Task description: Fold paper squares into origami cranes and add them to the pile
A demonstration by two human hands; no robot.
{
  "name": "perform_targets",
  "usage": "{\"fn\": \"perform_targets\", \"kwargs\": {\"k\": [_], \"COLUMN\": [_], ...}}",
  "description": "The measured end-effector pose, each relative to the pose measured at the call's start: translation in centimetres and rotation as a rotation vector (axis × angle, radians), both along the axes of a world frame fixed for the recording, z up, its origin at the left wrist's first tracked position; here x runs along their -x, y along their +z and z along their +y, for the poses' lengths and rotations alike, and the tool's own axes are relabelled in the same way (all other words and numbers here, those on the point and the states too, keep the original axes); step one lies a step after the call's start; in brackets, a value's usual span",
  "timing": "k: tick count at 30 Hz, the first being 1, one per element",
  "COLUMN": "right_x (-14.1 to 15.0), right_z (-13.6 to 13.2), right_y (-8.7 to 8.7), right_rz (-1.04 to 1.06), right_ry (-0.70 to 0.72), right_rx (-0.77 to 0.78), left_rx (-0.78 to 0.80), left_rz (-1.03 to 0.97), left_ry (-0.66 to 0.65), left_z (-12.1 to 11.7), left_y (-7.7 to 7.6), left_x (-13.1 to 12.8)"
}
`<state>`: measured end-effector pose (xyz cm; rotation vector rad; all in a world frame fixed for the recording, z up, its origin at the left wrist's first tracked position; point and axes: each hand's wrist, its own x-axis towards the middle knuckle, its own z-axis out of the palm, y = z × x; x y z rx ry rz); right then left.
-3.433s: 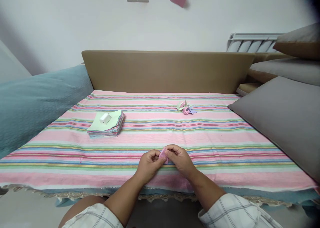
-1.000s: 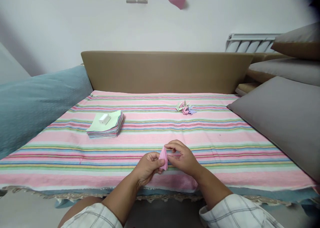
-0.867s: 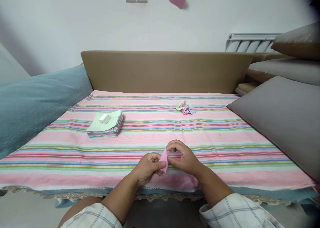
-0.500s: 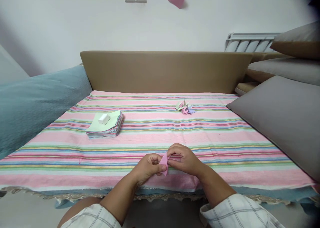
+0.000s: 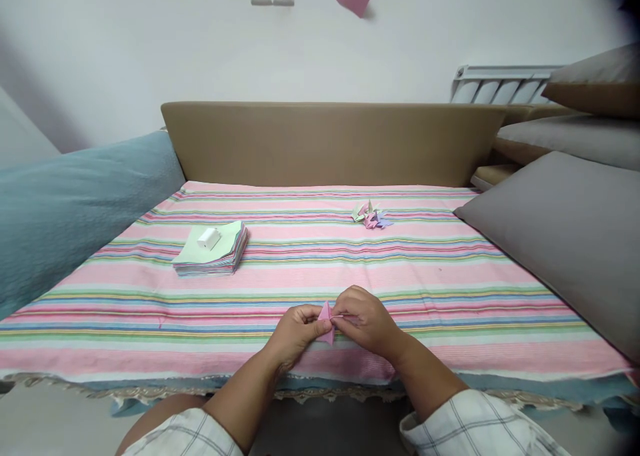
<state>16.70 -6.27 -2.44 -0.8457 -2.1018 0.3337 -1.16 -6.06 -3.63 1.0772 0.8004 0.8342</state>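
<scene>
Between my two hands, near the front edge of the striped cloth (image 5: pixel 300 283), is a small folded piece of pink paper (image 5: pixel 327 336). My left hand (image 5: pixel 297 333) pinches its left side, thumb on top. The fingertips of my right hand (image 5: pixel 367 319) are closed on a thin part of the paper at its right side. One pointed end stands up between the hands and another points toward me. Part of the paper is hidden behind the fingers.
A stack of coloured paper sheets (image 5: pixel 233 253) with a small white block (image 5: pixel 209 239) on top lies at the left. Several small folded paper pieces (image 5: pixel 371 216) sit further back. Grey cushions (image 5: pixel 565 236) border the right, a blue cushion (image 5: pixel 90 203) the left, a brown backrest (image 5: pixel 330 143) the rear.
My right fingers have closed in on the paper's right side, and the paper has changed shape, its ends now pointing up and down. Stack and small folded pieces stay put.
</scene>
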Motion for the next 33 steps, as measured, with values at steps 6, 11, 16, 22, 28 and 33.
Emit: {"fn": "perform_targets", "kwargs": {"k": [6,11,16,22,28,33], "right_x": [0.8,1.2,1.7,1.6,1.2,1.3], "right_z": [-0.2,-0.3,-0.4,-0.4,-0.4,-0.4], "right_y": [-0.6,-1.0,-1.4,-1.3,-0.8,-1.0], "right_rz": [0.008,0.041,0.094,0.134,0.140,0.231], "right_ry": [-0.061,-0.085,-0.127,-0.075,-0.026,-0.046], "right_rx": [-0.017,-0.030,-0.047,-0.028,0.000,0.121], "left_rx": [0.054,0.085,0.053,0.045,0.071,0.058], "left_rz": [-0.063,-0.108,-0.116,-0.153,-0.188,-0.210], "left_ry": [0.081,0.086,0.116,0.154,0.166,0.180], "left_z": [0.0,0.0,0.1,0.2,0.2,0.2], "left_y": [-0.4,-0.3,-0.7,-0.9,-0.8,-0.8], "left_x": [-0.2,-0.2,-0.2,-0.2,-0.3,-0.3]}}
